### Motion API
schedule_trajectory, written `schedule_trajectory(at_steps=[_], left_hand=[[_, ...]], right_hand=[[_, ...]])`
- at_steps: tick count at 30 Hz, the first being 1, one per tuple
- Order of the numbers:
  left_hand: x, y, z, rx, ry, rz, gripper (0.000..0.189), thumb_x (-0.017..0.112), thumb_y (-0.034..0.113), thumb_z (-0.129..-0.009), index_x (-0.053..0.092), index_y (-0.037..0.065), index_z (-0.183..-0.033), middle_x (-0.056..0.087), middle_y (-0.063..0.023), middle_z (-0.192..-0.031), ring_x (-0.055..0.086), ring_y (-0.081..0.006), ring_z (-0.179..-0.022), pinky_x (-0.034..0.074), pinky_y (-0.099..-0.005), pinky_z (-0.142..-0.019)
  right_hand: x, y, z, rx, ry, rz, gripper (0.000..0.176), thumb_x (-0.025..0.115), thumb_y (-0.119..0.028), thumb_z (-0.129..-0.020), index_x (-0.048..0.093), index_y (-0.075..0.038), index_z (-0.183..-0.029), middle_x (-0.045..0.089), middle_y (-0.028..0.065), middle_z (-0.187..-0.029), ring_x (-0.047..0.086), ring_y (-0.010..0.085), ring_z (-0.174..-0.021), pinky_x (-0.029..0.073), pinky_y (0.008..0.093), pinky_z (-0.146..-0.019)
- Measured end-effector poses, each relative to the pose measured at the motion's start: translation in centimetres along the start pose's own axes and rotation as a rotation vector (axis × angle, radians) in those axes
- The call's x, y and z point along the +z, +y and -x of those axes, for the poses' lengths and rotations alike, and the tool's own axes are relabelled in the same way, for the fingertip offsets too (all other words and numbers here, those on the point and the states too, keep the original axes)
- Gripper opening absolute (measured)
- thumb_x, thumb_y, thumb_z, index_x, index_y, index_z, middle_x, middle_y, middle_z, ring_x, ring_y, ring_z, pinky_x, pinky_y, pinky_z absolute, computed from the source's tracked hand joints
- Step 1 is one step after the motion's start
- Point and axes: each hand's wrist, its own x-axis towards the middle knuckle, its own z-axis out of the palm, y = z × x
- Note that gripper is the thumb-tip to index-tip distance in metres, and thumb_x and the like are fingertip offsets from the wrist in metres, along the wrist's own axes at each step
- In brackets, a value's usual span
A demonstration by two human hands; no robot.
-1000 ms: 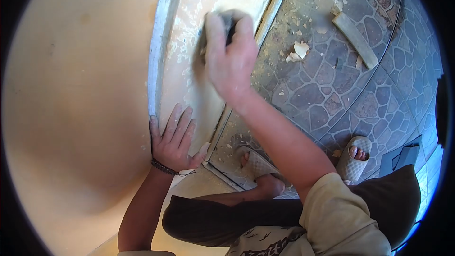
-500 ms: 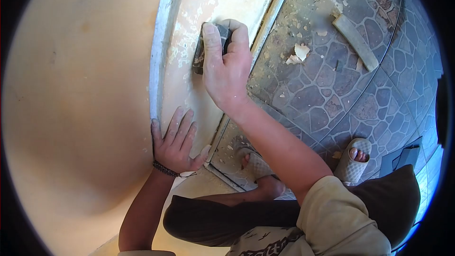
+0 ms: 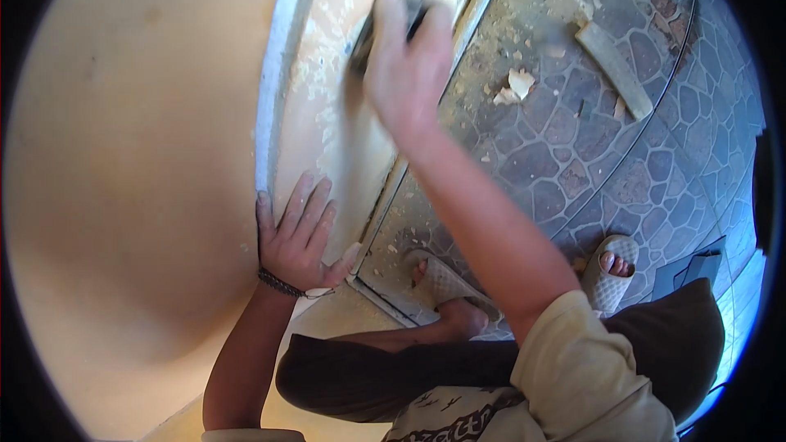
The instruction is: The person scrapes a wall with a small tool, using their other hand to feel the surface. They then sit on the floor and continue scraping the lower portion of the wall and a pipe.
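Note:
My right hand (image 3: 409,82), blurred by motion, grips a dark block that looks like a sanding block (image 3: 361,49). The block lies against the lower wall band (image 3: 332,106), whose paint is patchy and worn. My fingers and thumb hide much of the block. Lower down, my left hand (image 3: 296,241) rests on the same band with its fingers spread and nothing in it. Its outermost finger lies by the lower end of the bluish-white ledge (image 3: 268,115) that edges the band. A dark braided bracelet (image 3: 279,282) is on the left wrist.
A pale pipe (image 3: 483,2) runs along the foot of the wall. On the stone-patterned floor (image 3: 532,172) lie a flat wooden piece (image 3: 614,69), paint flakes (image 3: 518,84) and crumbs. A thin dark line (image 3: 652,115) crosses it. My slippered feet (image 3: 610,282) stand nearby.
My right hand and the block have moved up and slightly right along the wall band. The left hand stays on the wall, a little higher in the view.

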Motion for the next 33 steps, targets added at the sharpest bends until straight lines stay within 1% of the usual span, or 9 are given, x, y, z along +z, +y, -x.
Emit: schedule_trajectory(at_steps=[3,6,11,14,15,19,23,26,33], left_hand=[[0.0,-0.1,0.2,-0.001,-0.012,-0.006,0.051,0.068,0.041,-0.071,0.064,0.002,-0.104,0.057,-0.0149,-0.131,0.044,-0.0372,-0.130,0.008,-0.0678,-0.106],[0.3,-0.1,0.1,0.006,0.007,-0.026,0.052,0.068,0.041,-0.070,0.064,0.002,-0.104,0.057,-0.0147,-0.130,0.044,-0.0372,-0.130,0.008,-0.0671,-0.107],[0.2,-0.2,-0.1,0.004,0.006,-0.012,0.052,0.068,0.041,-0.070,0.064,0.002,-0.105,0.058,-0.0148,-0.130,0.044,-0.0372,-0.130,0.007,-0.0663,-0.108],[0.2,-0.1,0.0,0.017,-0.010,-0.040,0.052,0.068,0.041,-0.070,0.064,0.002,-0.105,0.058,-0.0149,-0.129,0.044,-0.0373,-0.130,0.007,-0.0662,-0.108],[0.2,0.0,0.0,0.012,-0.007,-0.053,0.052,0.068,0.041,-0.070,0.064,0.002,-0.104,0.058,-0.0149,-0.129,0.044,-0.0374,-0.130,0.007,-0.0662,-0.108],[0.0,0.0,-0.3,0.004,0.006,-0.043,0.048,0.066,0.042,-0.073,0.066,0.002,-0.100,0.059,-0.0146,-0.127,0.046,-0.0352,-0.129,0.008,-0.0662,-0.107],[-0.1,0.2,-0.6,-0.001,0.001,-0.065,0.046,0.062,0.044,-0.077,0.068,0.002,-0.096,0.061,-0.0146,-0.125,0.050,-0.0311,-0.126,0.011,-0.0655,-0.107],[-0.1,0.3,0.0,0.002,0.002,-0.038,0.047,0.062,0.044,-0.077,0.067,0.002,-0.097,0.060,-0.0151,-0.125,0.050,-0.0311,-0.126,0.011,-0.0656,-0.107],[0.2,-0.1,0.0,0.023,0.008,-0.034,0.050,0.068,0.040,-0.069,0.065,0.002,-0.102,0.058,-0.0155,-0.128,0.046,-0.0378,-0.129,0.007,-0.0674,-0.107]], right_hand=[[0.3,1.1,1.9,-0.047,-0.082,-0.082,0.030,0.057,-0.027,-0.096,0.051,0.003,-0.100,0.057,0.0083,-0.076,0.055,0.0135,-0.070,0.046,0.0298,-0.066],[-0.5,0.2,-2.7,0.030,0.000,0.044,0.032,0.055,-0.030,-0.094,0.050,0.001,-0.101,0.062,0.0187,-0.080,0.060,0.0295,-0.071,0.049,0.0391,-0.071],[0.0,-0.3,2.1,-0.082,-0.056,0.015,0.028,0.051,-0.025,-0.095,0.048,0.002,-0.100,0.060,0.0180,-0.078,0.060,0.0293,-0.070,0.049,0.0405,-0.070],[-0.8,-0.6,-0.8,0.125,-0.105,0.023,0.027,0.053,-0.025,-0.095,0.048,0.000,-0.103,0.060,0.0187,-0.079,0.060,0.0313,-0.071,0.049,0.0402,-0.071],[-0.2,0.4,-1.1,0.027,-0.002,0.039,0.027,0.051,-0.027,-0.096,0.049,-0.001,-0.103,0.060,0.0185,-0.078,0.060,0.0311,-0.071,0.049,0.0400,-0.070],[0.0,-0.1,3.5,-0.067,-0.064,-0.017,0.026,0.048,-0.026,-0.097,0.048,0.000,-0.096,0.058,0.0186,-0.074,0.058,0.0307,-0.067,0.047,0.0412,-0.064],[0.1,0.3,-1.4,0.078,0.012,-0.029,0.026,0.050,-0.025,-0.095,0.047,0.000,-0.096,0.056,0.0190,-0.071,0.056,0.0310,-0.063,0.046,0.0420,-0.063],[0.5,-0.2,0.1,-0.139,0.071,0.026,0.026,0.051,-0.025,-0.095,0.047,0.001,-0.096,0.055,0.0193,-0.071,0.056,0.0330,-0.063,0.046,0.0426,-0.063],[0.5,-0.5,-2.2,-0.143,0.068,0.087,0.023,0.049,-0.020,-0.095,0.046,0.003,-0.094,0.057,0.0220,-0.074,0.058,0.0373,-0.068,0.047,0.0434,-0.067]])
